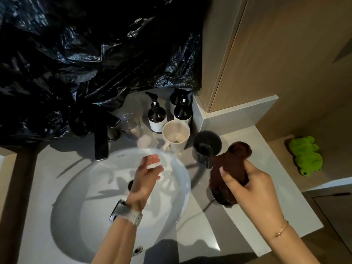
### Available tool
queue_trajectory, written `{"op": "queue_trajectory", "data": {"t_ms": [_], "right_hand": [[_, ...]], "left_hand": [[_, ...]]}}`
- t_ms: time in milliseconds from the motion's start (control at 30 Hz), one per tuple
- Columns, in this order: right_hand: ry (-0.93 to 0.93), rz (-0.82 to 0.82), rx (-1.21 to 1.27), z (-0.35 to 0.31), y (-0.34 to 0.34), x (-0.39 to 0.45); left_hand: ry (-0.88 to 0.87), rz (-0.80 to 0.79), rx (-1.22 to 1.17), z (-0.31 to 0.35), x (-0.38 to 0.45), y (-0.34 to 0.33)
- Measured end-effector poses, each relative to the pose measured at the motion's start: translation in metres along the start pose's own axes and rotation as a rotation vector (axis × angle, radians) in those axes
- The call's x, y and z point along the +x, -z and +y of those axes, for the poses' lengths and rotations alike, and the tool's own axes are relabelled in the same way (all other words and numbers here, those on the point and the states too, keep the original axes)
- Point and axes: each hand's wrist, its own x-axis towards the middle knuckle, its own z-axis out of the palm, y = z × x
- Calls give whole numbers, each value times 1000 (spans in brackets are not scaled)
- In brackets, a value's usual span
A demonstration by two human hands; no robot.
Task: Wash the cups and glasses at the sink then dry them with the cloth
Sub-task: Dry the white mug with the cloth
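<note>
My right hand (247,185) grips a bunched brown cloth (230,164) above the counter, right of the sink (80,197). Under the cloth's lower end a dark glossy round object (222,199) shows; what it is cannot be told. My left hand (146,174), a watch on its wrist, hovers over the white basin with fingers apart and blurred, and seems to hold nothing. Behind the basin stand a cream mug (176,135), a dark mug (206,144) and a clear glass (130,125).
A black faucet (102,138) rises at the back of the basin. Two dark pump bottles (157,116) stand in the corner. Black plastic sheeting (85,54) covers the wall. A green plush toy (306,155) lies on the ledge at right.
</note>
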Motion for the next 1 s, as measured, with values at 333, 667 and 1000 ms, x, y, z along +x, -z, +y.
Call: {"op": "queue_trajectory", "data": {"t_ms": [333,667,1000], "right_hand": [[-74,-84,159,-10,-31,36],[-41,-98,148,-17,-36,37],[168,-446,326,-49,-26,8]], "left_hand": [[-122,-13,104,-6,61,-36],[-93,-107,26,-1,17,-17],[-208,-49,41,16,-66,62]]}}
